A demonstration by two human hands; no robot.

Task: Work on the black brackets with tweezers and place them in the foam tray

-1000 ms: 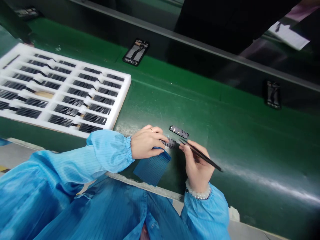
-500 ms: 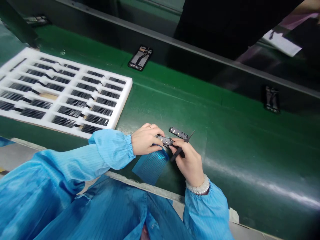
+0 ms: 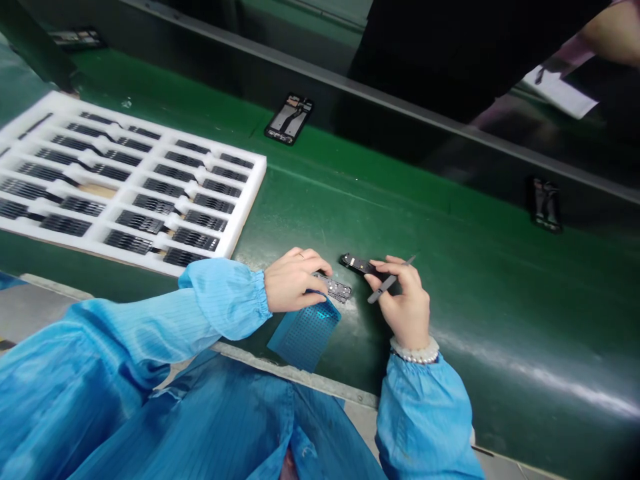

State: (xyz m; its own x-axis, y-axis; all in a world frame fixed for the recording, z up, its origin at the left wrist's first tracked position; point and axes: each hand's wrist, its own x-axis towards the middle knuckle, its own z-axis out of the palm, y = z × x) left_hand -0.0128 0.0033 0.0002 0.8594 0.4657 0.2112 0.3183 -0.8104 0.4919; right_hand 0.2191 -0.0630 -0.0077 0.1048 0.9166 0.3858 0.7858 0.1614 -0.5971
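Note:
My left hand (image 3: 295,280) is closed on a narrow phone part (image 3: 339,289) with small light spots, low over the green bench. Its thumb also lies on the upper edge of a blue dotted sheet (image 3: 303,337), which hangs down towards me. In my right hand (image 3: 407,303) a thin dark pair of tweezers (image 3: 383,289) lies slantwise, tip pointing up and away. The thumb and fingers of that hand pinch the right end of a second narrow black phone part (image 3: 354,263). The gripped ends of both parts are hidden by fingers.
At left lies a white foam tray (image 3: 245,207) with several rows of black flat strips. Beyond my hands, one phone frame (image 3: 290,119) lies at the back and another (image 3: 546,203) at right. A dark ledge (image 3: 425,100) bounds the bench, with another person's arm (image 3: 615,33) reflected or beyond.
My right hand has moved right, away from the part in my left hand, and taken hold of the second part. The tweezers moved with it. The middle phone frame shifted slightly right.

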